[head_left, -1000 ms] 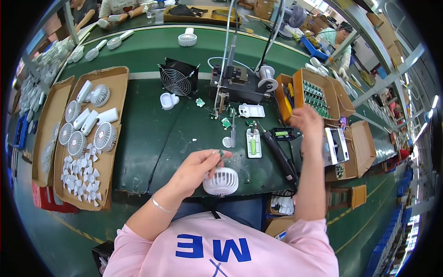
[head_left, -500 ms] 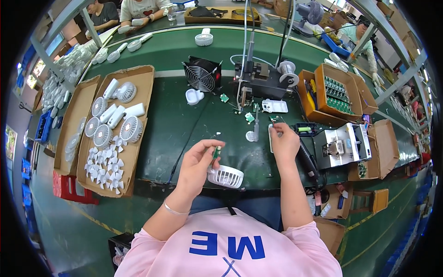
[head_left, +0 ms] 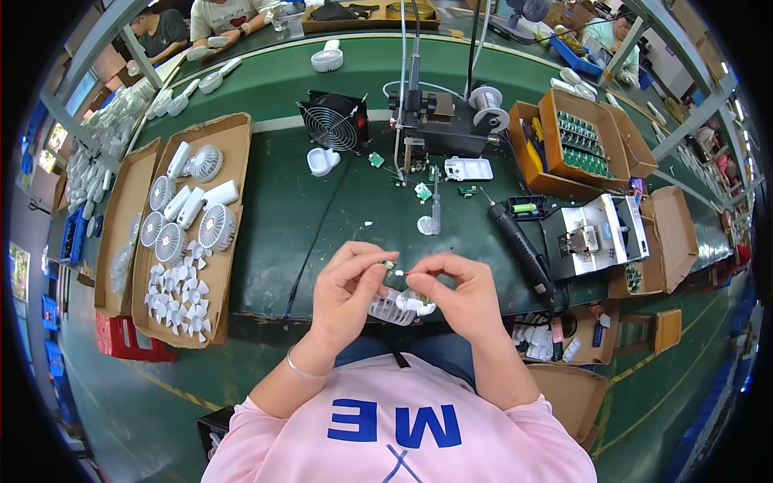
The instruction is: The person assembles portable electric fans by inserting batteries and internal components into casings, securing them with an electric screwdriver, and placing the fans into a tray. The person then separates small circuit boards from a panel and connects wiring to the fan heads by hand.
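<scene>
Close in front of me, my left hand (head_left: 352, 288) pinches a small green circuit board (head_left: 390, 266) between thumb and fingers. Just under that hand is a white fan housing (head_left: 391, 309) with a slotted grille; its far part is hidden by my fingers. Fingertips of my right hand (head_left: 460, 295) are closed on a small white connector (head_left: 400, 273), which seems to have a thin wire and sits right beside the board. Whether connector and board touch, I cannot tell. A smooth white plastic piece (head_left: 415, 304) shows below the right fingers, over the housing's edge.
At left, a cardboard tray (head_left: 241, 145) carries white fan bodies and loose fan blades. Ahead are a black cooling fan (head_left: 333, 121) and a soldering machine with a wire spool (head_left: 488, 106). A black electric screwdriver (head_left: 522, 249) lies right, beside a metal-fronted device (head_left: 584, 237).
My right hand has come from the table at right to meet the left, bringing the white connector. The left hand with the board has shifted slightly right. The view has turned a little.
</scene>
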Tool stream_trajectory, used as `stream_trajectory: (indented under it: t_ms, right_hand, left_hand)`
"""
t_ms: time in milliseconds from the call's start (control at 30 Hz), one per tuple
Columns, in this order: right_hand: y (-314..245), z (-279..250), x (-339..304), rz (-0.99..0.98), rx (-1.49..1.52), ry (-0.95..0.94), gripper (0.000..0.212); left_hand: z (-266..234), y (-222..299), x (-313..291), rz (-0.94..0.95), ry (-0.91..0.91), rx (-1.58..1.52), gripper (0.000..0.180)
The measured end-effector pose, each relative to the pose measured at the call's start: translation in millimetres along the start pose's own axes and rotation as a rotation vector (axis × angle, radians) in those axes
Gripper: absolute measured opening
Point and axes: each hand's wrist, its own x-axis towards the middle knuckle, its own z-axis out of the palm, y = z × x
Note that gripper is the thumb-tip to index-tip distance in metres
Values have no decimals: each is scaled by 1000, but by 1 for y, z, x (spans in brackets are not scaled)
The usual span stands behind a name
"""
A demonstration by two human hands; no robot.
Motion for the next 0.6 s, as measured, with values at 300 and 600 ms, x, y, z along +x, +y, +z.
stream_trajectory:
  t_ms: [300,600]
  right_hand:
    - [6,1,-9,48,70,-33,8]
    - [3,-5,-18,-145,-112,79,6]
  left_hand:
    - [11,0,-4,-17,-9,-13,16]
    - [21,3,-3,21,-50,127,15]
